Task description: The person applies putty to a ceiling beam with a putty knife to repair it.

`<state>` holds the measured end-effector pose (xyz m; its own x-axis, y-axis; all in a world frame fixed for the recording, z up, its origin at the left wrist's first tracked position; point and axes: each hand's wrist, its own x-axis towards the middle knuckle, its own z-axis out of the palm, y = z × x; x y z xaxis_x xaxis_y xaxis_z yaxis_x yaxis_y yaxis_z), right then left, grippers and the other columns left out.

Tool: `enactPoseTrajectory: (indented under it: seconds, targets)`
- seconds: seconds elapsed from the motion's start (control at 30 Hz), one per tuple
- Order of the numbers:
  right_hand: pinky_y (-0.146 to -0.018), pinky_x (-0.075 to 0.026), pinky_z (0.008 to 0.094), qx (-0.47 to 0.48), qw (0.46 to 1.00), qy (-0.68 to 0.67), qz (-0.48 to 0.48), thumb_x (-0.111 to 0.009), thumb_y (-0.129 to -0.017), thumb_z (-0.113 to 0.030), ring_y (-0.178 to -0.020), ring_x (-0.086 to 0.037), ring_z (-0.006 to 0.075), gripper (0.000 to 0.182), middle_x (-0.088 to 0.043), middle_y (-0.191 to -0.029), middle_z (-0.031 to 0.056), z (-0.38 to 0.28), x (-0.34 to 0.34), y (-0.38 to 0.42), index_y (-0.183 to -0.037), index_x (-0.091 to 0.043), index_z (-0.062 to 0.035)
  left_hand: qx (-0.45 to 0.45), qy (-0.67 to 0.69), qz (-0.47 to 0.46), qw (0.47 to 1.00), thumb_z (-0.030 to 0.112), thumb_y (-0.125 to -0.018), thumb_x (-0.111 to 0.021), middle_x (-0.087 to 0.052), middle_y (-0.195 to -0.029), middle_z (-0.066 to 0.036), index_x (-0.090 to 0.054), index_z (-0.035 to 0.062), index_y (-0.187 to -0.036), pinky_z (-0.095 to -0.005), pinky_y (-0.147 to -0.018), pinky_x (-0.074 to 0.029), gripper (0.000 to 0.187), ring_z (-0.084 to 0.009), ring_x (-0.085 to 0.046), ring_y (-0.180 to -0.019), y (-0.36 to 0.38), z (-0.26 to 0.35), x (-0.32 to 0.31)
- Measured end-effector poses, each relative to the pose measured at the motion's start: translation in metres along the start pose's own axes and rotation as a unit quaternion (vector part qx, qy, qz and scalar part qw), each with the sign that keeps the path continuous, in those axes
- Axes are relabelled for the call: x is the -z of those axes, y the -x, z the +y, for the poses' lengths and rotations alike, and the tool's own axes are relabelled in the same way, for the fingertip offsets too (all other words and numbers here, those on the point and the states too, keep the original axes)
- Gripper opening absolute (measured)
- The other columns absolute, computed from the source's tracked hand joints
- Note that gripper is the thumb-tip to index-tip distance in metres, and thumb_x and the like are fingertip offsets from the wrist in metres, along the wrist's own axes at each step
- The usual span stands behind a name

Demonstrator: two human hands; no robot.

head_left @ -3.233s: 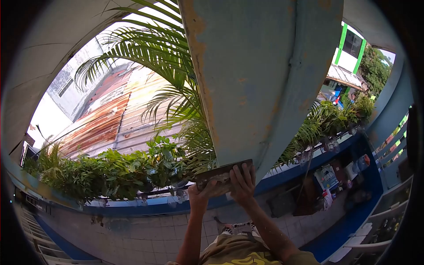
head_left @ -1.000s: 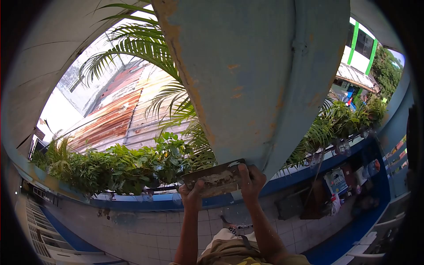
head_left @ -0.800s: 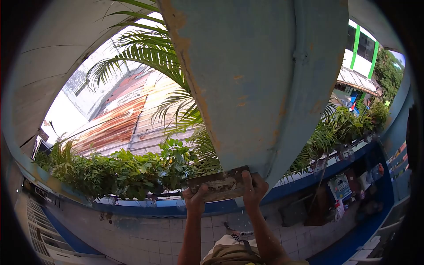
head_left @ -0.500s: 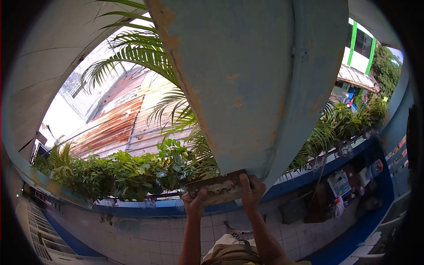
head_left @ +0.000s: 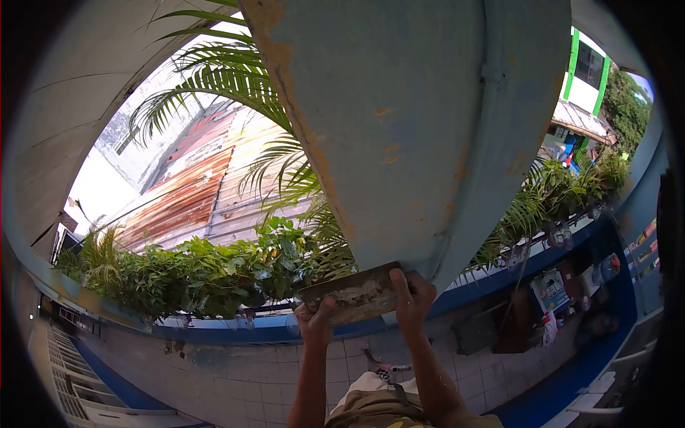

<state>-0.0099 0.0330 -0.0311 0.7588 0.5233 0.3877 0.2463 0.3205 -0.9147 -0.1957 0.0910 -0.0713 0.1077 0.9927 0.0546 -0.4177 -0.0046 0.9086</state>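
Note:
Both hands grip a worn rectangular board (head_left: 354, 294), brown with scraped whitish patches, in front of the lower part of a pale grey-blue pillar (head_left: 399, 143). At the board's left end is my left hand (head_left: 315, 322), closed with the thumb on the near face. My right hand (head_left: 414, 296) closes on the right end, its thumb pointing up along the face. The board tilts, right end higher, and its upper edge overlaps the pillar. Ochre patches show where the pillar's paint is worn, and a pipe-like ridge runs down its right side.
Leafy plants (head_left: 207, 274) line a blue-edged ledge on both sides of the pillar. Below is a tiled floor (head_left: 242, 378). To the right stand a dark brown cabinet (head_left: 515, 329) and a table with papers and bags. White railings (head_left: 68, 371) run at lower left.
The board's right end has risen slightly with my right hand, so it tilts more. The pillar and surroundings have shifted a little rightward in view. Both hands keep their hold.

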Motion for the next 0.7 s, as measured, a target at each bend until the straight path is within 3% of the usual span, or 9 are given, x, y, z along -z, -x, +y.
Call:
enactPoseTrajectory:
  seconds: [0.17,0.27,0.37,0.47,0.7]
  targets:
    - [-0.047,-0.021,0.0295,0.031,0.999,-0.032,0.021,-0.075,-0.094,-0.027,-0.053,-0.028,0.0053,0.053,-0.036,-0.051,-0.0041,0.010,-0.003,-0.006,-0.059,-0.044,-0.0020,-0.044,-0.031,-0.027,0.998,0.011,-0.086,-0.080,-0.070,-0.085,-0.002,-0.072,0.0002,-0.094,-0.0277,-0.070,-0.049,0.016,-0.0091,-0.061,-0.075,-0.007,0.020,-0.015]
    - [-0.048,-0.021,0.0296,-0.013,0.997,-0.072,0.012,-0.075,-0.093,-0.022,-0.055,-0.029,0.0043,0.051,-0.036,-0.052,-0.0051,-0.035,-0.003,-0.025,-0.059,-0.043,-0.0024,-0.024,-0.028,-0.007,0.999,0.008,-0.086,-0.080,-0.070,-0.086,-0.001,-0.072,0.0011,-0.094,-0.0281,-0.072,-0.049,0.014,-0.0095,-0.061,-0.077,-0.004,0.051,-0.029]
    - [-0.051,-0.020,0.0311,0.023,0.999,-0.042,0.019,-0.072,-0.096,-0.025,-0.056,-0.028,0.0048,0.053,-0.034,-0.053,-0.0043,-0.032,-0.002,-0.020,-0.059,-0.039,-0.0043,-0.007,0.016,-0.013,1.000,0.008,-0.086,-0.079,-0.071,-0.090,-0.002,-0.072,0.0004,-0.095,-0.0281,-0.073,-0.050,0.014,-0.0097,-0.061,-0.078,-0.005,0.038,-0.025]
    - [-0.050,-0.020,0.0304,0.014,0.999,-0.040,0.027,-0.073,-0.095,-0.025,-0.055,-0.028,0.0043,0.053,-0.035,-0.053,-0.0044,0.015,-0.004,0.005,-0.059,-0.042,-0.0035,-0.004,-0.014,-0.014,1.000,0.008,-0.087,-0.079,-0.071,-0.092,-0.003,-0.071,-0.0007,-0.097,-0.0284,-0.075,-0.049,0.016,-0.0098,-0.061,-0.079,-0.005,0.010,-0.004]
    - [-0.049,-0.021,0.0313,0.030,0.999,0.008,0.022,-0.075,-0.094,-0.030,-0.055,-0.030,0.0045,0.053,-0.037,-0.052,-0.0040,-0.010,-0.002,-0.011,-0.060,-0.046,-0.0014,0.003,0.037,-0.013,0.999,0.008,-0.086,-0.079,-0.071,-0.092,-0.002,-0.071,-0.0007,-0.100,-0.0284,-0.074,-0.049,0.018,-0.0106,-0.061,-0.079,-0.004,0.012,-0.013]
